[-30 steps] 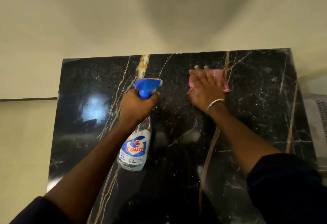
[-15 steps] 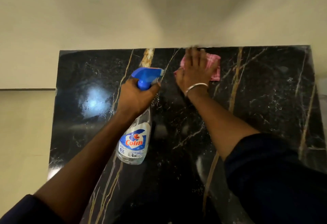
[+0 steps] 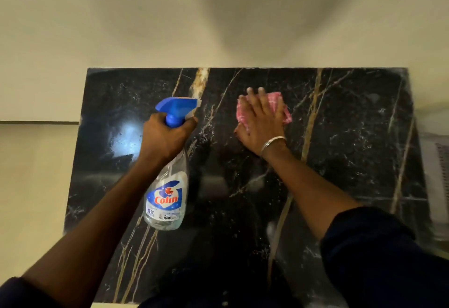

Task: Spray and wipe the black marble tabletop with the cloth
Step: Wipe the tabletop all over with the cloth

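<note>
The left hand [image 3: 165, 137] is clamped around the neck of a clear plastic Colin spray bottle [image 3: 167, 186] (blue trigger head). The right hand [image 3: 261, 123] lies flat, fingers spread, pressing a pink checked cloth [image 3: 279, 105] onto the glossy, gold-veined black marble tabletop [image 3: 352, 137].

One black marble worktop [image 3: 352, 137] with gold and white veins. One clear spray bottle [image 3: 167, 193] with a blue trigger head. One pink checked cloth [image 3: 279, 105]. Two hands: left hand [image 3: 165, 137], right hand [image 3: 261, 125]. One silver bangle [image 3: 272, 141].
</note>
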The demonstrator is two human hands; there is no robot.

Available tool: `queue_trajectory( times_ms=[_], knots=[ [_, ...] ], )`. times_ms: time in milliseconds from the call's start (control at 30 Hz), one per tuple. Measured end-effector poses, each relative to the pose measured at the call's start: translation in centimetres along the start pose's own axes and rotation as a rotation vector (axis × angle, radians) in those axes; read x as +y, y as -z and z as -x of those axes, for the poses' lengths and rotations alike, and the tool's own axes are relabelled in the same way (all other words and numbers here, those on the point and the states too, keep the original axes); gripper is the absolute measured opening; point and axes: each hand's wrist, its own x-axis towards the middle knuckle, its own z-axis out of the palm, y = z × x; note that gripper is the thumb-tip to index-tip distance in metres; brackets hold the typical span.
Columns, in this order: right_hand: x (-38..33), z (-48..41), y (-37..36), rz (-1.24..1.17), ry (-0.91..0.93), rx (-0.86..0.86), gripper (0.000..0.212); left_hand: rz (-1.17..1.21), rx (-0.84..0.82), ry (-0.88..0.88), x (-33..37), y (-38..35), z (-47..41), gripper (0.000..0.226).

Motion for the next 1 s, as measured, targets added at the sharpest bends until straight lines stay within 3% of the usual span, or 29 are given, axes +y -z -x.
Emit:
queue_trajectory(
  times_ms=[167,267,367,533,700,767,933,1000],
  knots=[
    [7.8,4.9,-0.4,-0.033,-0.360,-0.051,0.073,-0.010,-0.064,-0.098,2.0,-2.0,3.4,0.020],
    [8.3,7.7,-0.7,-0.115,-0.429,-0.049,0.072,-0.006,-0.105,-0.144,2.8,-3.2,5.8,0.020],
    [5.7,10.9,-0.8,-0.105,-0.342,-0.044,0.072,0.005,-0.114,-0.160,3.2,-4.1,8.2,0.022],
    [0.8,18.1,-2.7,-0.086,-0.028,-0.052,0.073,-0.042,-0.115,-0.155,3.4,-5.7,11.3,0.027],
    [2.5,25.2,-4.8,-0.084,0.207,-0.044,0.075,-0.061,-0.170,-0.186,3.8,-6.8,13.6,0.024],
    [4.8,25.7,-4.8,-0.069,0.213,-0.043,0.068,-0.052,-0.195,-0.168,3.9,-6.8,14.1,0.026],
    [11.1,22.9,-3.1,-0.194,-0.366,0.026,0.063,-0.049,-0.210,-0.200,4.2,-6.2,14.9,0.021],
    [12.1,21.4,-2.4,-0.226,-0.520,0.047,0.061,-0.055,-0.208,-0.219,4.2,-6.0,15.0,0.021]
  ],
)
